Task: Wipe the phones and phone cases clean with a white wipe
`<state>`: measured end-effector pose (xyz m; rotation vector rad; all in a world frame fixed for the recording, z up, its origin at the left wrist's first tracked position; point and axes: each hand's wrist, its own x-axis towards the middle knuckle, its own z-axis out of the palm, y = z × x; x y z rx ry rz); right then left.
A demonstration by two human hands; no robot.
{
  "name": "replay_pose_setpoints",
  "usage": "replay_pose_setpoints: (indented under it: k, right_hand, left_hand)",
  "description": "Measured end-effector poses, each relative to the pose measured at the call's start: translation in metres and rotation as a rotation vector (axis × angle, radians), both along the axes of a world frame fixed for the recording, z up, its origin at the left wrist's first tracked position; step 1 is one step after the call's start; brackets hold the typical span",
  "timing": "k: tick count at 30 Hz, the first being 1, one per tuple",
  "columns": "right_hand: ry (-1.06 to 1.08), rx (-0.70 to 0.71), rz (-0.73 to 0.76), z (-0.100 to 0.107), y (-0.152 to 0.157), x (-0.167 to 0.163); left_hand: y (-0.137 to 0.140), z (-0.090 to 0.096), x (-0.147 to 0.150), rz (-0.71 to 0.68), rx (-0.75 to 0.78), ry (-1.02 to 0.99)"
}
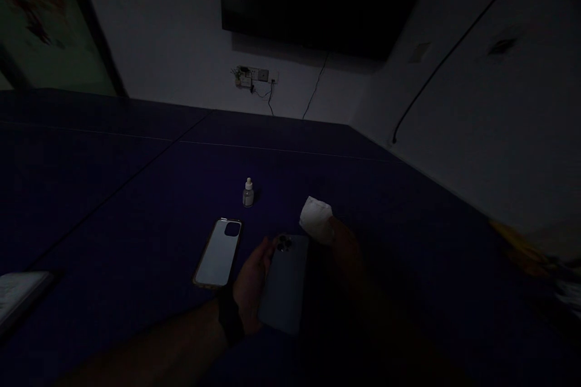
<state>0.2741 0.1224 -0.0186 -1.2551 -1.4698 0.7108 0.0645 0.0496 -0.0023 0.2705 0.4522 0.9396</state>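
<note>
My left hand (250, 287), with a dark band on its wrist, grips a smartphone (285, 287) along its left edge. The phone's blue-grey back faces up, and its camera cluster is at the top left. To the right of the phone, my right hand (345, 245) holds a folded white tissue (316, 219), which is apart from the phone. Deep shadow hides most of the right hand's fingers. A phone case (219, 253) with a camera cutout lies left of my left hand. Beyond it a small dropper bottle (247, 195) stands upright.
The blue surface (136, 211) reaches back to a pale wall. A white object (20, 293) sits at the left edge. A large dark screen (313, 0) hangs above wall sockets (256, 75) with dangling cables. Something yellow (517, 248) is at the far right.
</note>
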Motion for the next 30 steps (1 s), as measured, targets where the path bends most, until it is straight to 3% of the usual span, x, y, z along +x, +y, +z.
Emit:
replay_pose_setpoints:
  k: [8,16,19,24,30]
  right_hand:
    - [0.104,-0.038,-0.021,0.030,0.010,-0.006]
    - [-0.033,-0.074,0.150,0.018,0.014,-0.038]
    - [-0.114,0.033,0.284,0.008,0.013,-0.043]
    - [-0.378,0.404,0.550,-0.007,0.018,-0.040]
    - [-0.395,0.397,0.576,-0.009,0.025,-0.042]
  left_hand:
    - [-0.003,0.005,0.001,0.027,-0.092,-0.038]
    - [0.007,0.007,-0.002,0.172,-0.104,0.006]
    - [0.013,0.006,-0.004,0.255,-0.081,0.005]
    - [0.022,0.010,-0.002,0.257,-0.033,0.034]
    - [0.029,0.010,-0.001,0.278,-0.057,0.141]
